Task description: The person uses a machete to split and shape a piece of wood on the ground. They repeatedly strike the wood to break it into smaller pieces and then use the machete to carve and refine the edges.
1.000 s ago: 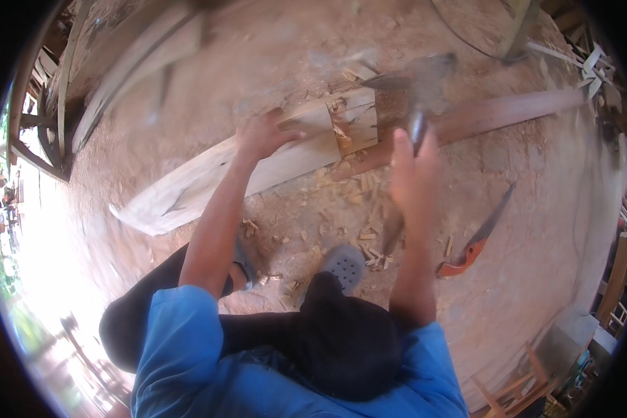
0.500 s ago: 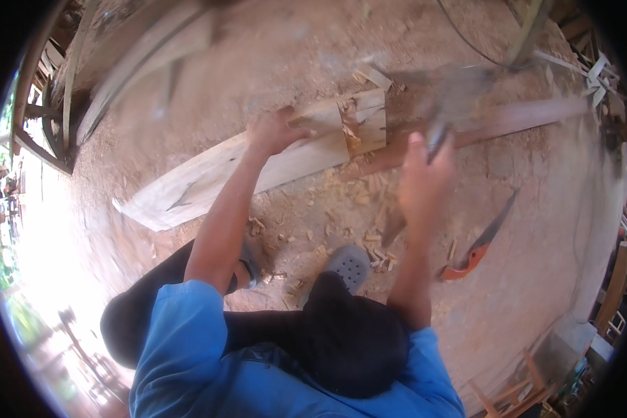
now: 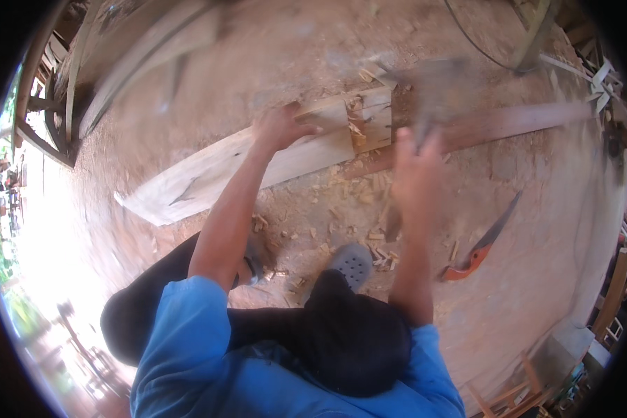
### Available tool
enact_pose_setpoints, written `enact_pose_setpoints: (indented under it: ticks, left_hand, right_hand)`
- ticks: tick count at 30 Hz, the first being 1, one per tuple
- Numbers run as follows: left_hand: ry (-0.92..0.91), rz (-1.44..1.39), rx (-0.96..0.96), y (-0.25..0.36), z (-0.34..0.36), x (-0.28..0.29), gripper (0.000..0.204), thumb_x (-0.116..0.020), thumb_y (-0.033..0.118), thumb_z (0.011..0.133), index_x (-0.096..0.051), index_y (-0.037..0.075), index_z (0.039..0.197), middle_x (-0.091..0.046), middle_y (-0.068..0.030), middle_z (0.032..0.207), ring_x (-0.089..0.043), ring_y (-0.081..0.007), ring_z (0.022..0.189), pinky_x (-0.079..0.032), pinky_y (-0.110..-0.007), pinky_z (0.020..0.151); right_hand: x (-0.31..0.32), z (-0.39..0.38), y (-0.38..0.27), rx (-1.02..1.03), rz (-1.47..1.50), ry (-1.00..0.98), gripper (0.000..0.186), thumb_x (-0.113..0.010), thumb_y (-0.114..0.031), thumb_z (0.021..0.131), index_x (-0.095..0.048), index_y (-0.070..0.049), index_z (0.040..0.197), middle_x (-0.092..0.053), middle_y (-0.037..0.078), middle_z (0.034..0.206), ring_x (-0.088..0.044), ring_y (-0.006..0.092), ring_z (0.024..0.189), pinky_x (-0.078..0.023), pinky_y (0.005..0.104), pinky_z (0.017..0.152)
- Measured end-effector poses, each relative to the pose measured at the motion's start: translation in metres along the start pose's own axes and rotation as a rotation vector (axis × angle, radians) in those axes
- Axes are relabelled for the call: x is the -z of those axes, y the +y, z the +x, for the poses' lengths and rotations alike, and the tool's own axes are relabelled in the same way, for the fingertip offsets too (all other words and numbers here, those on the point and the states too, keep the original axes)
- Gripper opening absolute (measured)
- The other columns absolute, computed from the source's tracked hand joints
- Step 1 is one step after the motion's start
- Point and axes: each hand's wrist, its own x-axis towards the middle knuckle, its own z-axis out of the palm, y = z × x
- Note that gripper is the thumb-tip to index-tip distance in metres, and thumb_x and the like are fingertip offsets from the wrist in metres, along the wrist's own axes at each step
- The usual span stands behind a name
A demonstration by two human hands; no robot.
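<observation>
My left hand (image 3: 280, 129) presses on a pale wooden board (image 3: 209, 177), fingers curled at its far edge and thumb spread along its face. The board lies slanted on the ground, with a rough chopped notch (image 3: 356, 125) across it near the right end. My right hand (image 3: 416, 171) is closed on a hatchet-like chopping tool (image 3: 393, 224), raised to the right of the notch. The tool's handle end sticks out below the hand. Its dark head, beyond the hand, is smeared by motion, so its exact shape cannot be made out.
A reddish plank (image 3: 501, 125) lies by the board's right end. Wood chips (image 3: 366, 198) are scattered near my grey clog (image 3: 352, 266). To the right lies a handsaw with an orange handle (image 3: 472, 263). Timber frames (image 3: 52, 122) stand at the far left, and a post (image 3: 536, 35) at the upper right.
My right hand and the tool have shifted slightly left, toward the notch. My left hand keeps its hold on the board, and the whole view has moved a little.
</observation>
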Motion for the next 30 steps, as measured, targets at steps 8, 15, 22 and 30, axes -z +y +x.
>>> enact_pose_setpoints:
  ticks: [8,15,22,30]
  left_hand:
    - [-0.045,0.09,0.051,0.009,-0.005,0.007,0.08,-0.076,0.07,0.074,-0.065,0.013,0.129,-0.074,-0.0158,0.114,-0.069,-0.0358,0.109,-0.054,-0.05,0.092]
    - [-0.059,0.068,0.068,0.006,-0.006,-0.001,0.077,-0.076,0.071,0.073,-0.067,0.016,0.128,-0.075,-0.0118,0.11,-0.071,-0.0329,0.106,-0.055,-0.049,0.092]
    - [-0.06,0.127,0.074,0.009,-0.009,0.009,0.083,-0.074,0.073,0.073,-0.065,0.014,0.131,-0.073,-0.0153,0.116,-0.069,-0.0345,0.111,-0.054,-0.049,0.094]
    - [-0.028,0.102,0.042,0.005,-0.001,0.002,0.083,-0.073,0.074,0.074,-0.065,0.014,0.131,-0.074,-0.0125,0.115,-0.069,-0.0305,0.111,-0.053,-0.047,0.095]
  right_hand:
    - [0.011,0.008,-0.006,-0.105,0.021,-0.117,0.044,-0.056,-0.03,0.102,-0.055,0.008,0.124,-0.071,0.024,0.097,-0.071,0.0368,0.085,-0.054,0.0491,0.079]
    - [0.0,0.005,0.011,-0.079,-0.163,-0.287,0.045,-0.055,-0.031,0.103,-0.049,0.005,0.128,-0.069,0.028,0.099,-0.069,0.0415,0.089,-0.052,0.0515,0.078]
    - [-0.003,-0.018,0.059,-0.043,-0.049,-0.184,0.042,-0.057,-0.031,0.102,-0.054,0.0,0.13,-0.069,0.023,0.101,-0.068,0.0392,0.09,-0.05,0.05,0.078]
    - [0.004,0.003,0.044,-0.205,0.012,-0.275,0.053,-0.055,-0.037,0.103,-0.048,0.003,0.138,-0.068,0.02,0.091,-0.067,0.0331,0.082,-0.052,0.0489,0.075]
